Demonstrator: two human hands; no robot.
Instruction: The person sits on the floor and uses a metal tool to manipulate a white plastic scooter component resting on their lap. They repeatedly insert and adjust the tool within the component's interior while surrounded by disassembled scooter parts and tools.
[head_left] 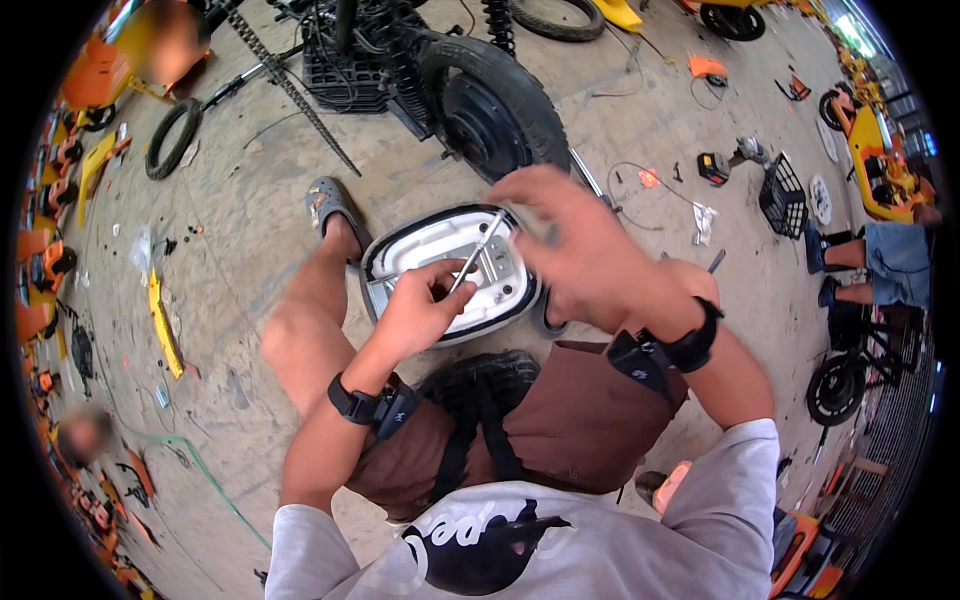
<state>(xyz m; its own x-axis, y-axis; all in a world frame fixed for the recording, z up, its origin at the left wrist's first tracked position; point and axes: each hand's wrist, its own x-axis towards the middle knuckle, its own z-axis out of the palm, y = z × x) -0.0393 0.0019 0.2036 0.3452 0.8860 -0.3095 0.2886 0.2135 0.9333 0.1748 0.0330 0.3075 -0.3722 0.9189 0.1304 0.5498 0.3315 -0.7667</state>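
Note:
Between my legs sits a white, rounded shell with a black rim (408, 250), which looks like the underside of a scooter seat. A silver metal bracket (497, 262) lies inside it. My left hand (425, 308) is closed on a slim silver rod (482, 246), gripping its lower end between thumb and fingers. The rod slants up to the right over the shell. My right hand (585, 245) hangs just right of the rod's upper end, over the shell's right edge. Motion smears its fingers, so whether it holds anything cannot be made out.
Ahead stands a black vehicle frame with a fat-tyred wheel (495, 110). A chain (290, 85) hangs at its left. On the floor to the right are a cordless power tool (730, 163) and a black basket (783, 195). A yellow strip (163, 325) lies left; another person's legs (850, 265) show right.

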